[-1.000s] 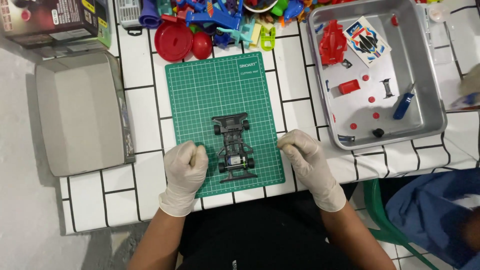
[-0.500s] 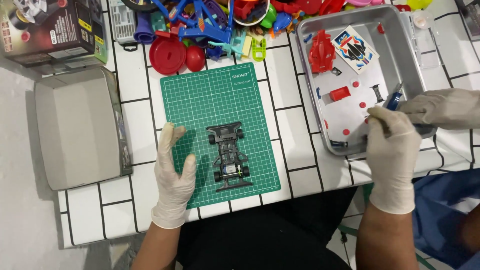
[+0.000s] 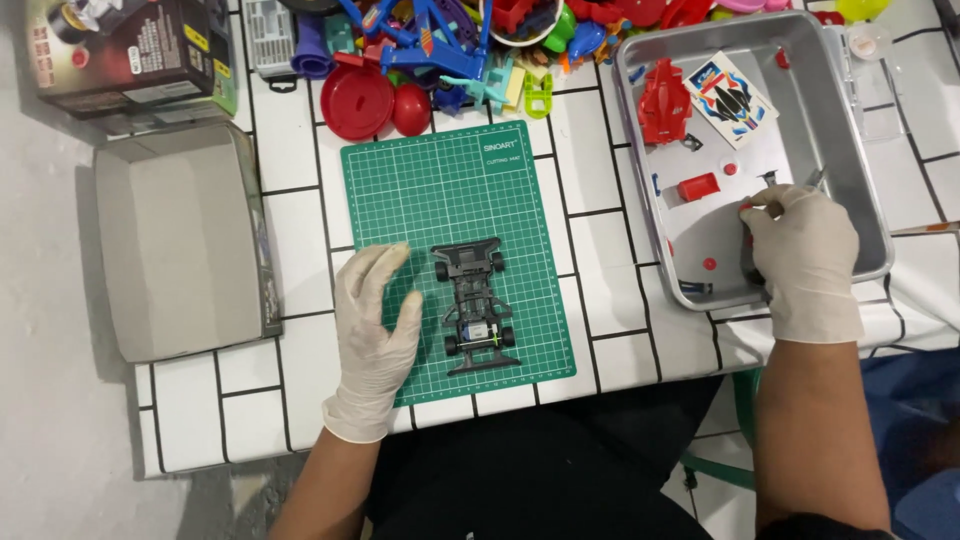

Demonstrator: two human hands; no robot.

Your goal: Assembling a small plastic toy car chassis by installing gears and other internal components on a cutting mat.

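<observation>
Far left – grey box (image 3: 180, 245) on the white tiled counter (image 3: 300, 230), a dark printed carton (image 3: 130, 50) at its 12 o'clock.

Left hand (image 3: 375, 335), gloved, lies flat on the green cutting mat (image 3: 450, 190), fingers (image 3: 375, 270) spread and released, gripping nothing. The toy car chassis (image 3: 476, 305) sits just beside it at 3 o'clock, thumb close to the rear wheel; contact cannot be told. Chassis long axis runs 12 to 6, wide bumper end toward 12. It looks black and skeletal – four small dark wheels, open frame, a pale motor block low in the middle, no body shell.

Above the mat at 12 o'clock, a heap of coloured plastic toys (image 3: 450, 40) with a red lid (image 3: 357, 100).

Right hand (image 3: 800, 250), gloved, is inside the metal tray (image 3: 860, 150), well apart from the chassis, so the left hand is much the nearer. Its fingers (image 3: 775, 200) curl down over something small on the tray floor; whether they pinch it cannot be told. At the hand's 10 o'clock lie a red car body (image 3: 663, 100), a sticker sheet (image 3: 733, 98) and a small red block (image 3: 698, 187).
</observation>
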